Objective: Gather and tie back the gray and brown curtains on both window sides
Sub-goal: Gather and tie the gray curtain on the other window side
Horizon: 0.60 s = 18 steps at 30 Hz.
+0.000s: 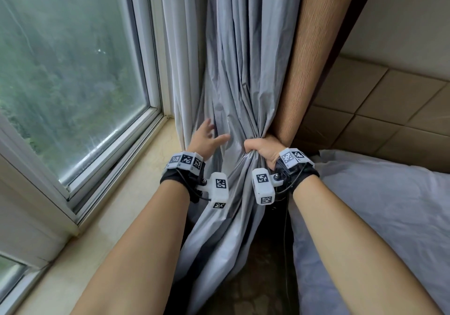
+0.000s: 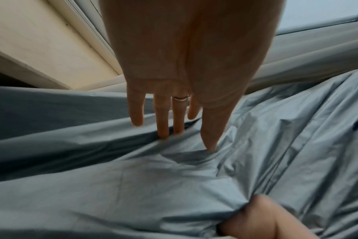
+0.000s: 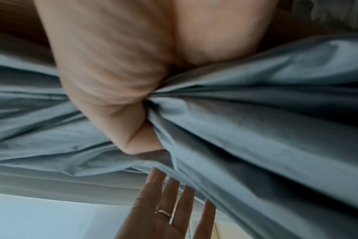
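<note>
Right hand (image 1: 264, 149) clenched around the bunched gray curtain (image 1: 233, 75), beside the window (image 1: 73, 71), brown curtain (image 1: 314, 58) just behind it. Left hand (image 1: 207, 138) spread, fingers (image 2: 162, 122) apart, tips pressing into gray folds.

The gray curtain (image 2: 153, 186) is touched by straight, spread fingers (image 2: 164, 127) of the left hand (image 2: 184, 72); the right hand (image 2: 262, 221) is seen at five o'clock.
</note>
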Motion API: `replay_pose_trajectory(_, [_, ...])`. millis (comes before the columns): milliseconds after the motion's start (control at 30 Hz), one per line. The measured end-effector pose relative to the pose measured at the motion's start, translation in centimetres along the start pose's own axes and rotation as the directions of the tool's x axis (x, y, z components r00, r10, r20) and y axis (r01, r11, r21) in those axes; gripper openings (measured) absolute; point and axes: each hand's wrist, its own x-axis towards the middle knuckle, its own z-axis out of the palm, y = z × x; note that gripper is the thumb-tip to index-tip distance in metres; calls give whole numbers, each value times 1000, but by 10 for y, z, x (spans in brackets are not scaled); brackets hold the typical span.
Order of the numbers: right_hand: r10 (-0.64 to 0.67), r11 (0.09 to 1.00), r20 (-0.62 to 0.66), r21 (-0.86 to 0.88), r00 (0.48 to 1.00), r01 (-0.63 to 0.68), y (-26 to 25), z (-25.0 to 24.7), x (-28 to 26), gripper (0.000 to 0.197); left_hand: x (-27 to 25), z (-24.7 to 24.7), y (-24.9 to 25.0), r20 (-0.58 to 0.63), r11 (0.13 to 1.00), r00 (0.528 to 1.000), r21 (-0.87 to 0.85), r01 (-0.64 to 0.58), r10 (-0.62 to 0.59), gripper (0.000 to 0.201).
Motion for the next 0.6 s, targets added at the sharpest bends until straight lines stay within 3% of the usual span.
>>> replay_pose_trajectory(133, [18,999,16,39,1000,-19,-2,0,-1,35,3,6,2,2,999,999,9,-34,34,66])
replay_pose_trajectory(233, [50,997,46,59,998,-53,-3,1,-2,39,3,7,1,131,993,986,-53,-101,107,40])
replay_pose_trajectory(300, [68,995,60,64,996,-72,-3,1,-2,39,2,6,0,162,992,983,-105,-73,89,31])
replay_pose_trajectory(433, [89,996,12,32,996,-89,-5,1,0,12,0,3,1,73,989,995,-140,-55,66,12])
replay_pose_trajectory(533, [55,998,-113,28,992,-52,-3,2,10,32,-4,-6,2,12,988,1000,-156,-19,21,20])
replay_pose_trajectory(600, [4,1000,-170,6,985,-3,-2,5,14,31,-9,-11,4,17,985,1000,-174,6,-3,21])
